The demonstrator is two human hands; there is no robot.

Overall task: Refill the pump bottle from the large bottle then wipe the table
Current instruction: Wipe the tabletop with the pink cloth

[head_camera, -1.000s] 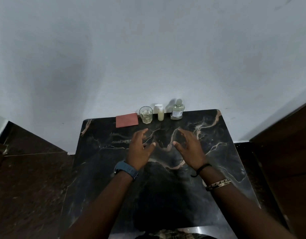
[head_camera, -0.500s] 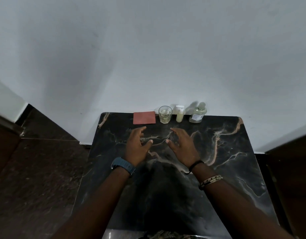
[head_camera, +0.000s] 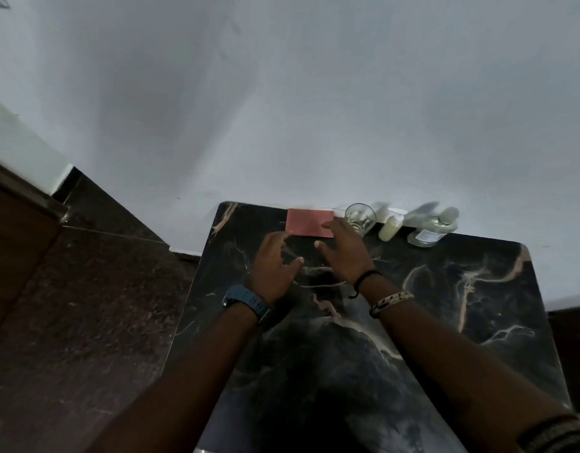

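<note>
- Both hands now lie farther forward on the worktop (head_camera: 445,322) than half a second ago, up near the back row of items; the view has swung left, so the row sits right of centre.
- Pump bottle (head_camera: 390,227): small, pale cream contents, blurred, at the back edge against the wall, between the glass and the large bottle.
- Large bottle (head_camera: 432,229): clear, labelled, rounded cap, just right of the pump bottle, blurred.
- Glass (head_camera: 359,217): clear tumbler, just left of the pump bottle.
- Red cloth (head_camera: 309,223): flat folded rectangle, left of the glass, at the back edge.
- Right hand (head_camera: 342,253): fingers spread and straight, fingertips over the cloth's near right corner; contact cannot be told.
- Left hand (head_camera: 275,269): fingers relaxed and apart, holding nothing, just short of the cloth's near left corner; blue watch on the wrist.
- Worktop: dark marble with pale veins.
</note>
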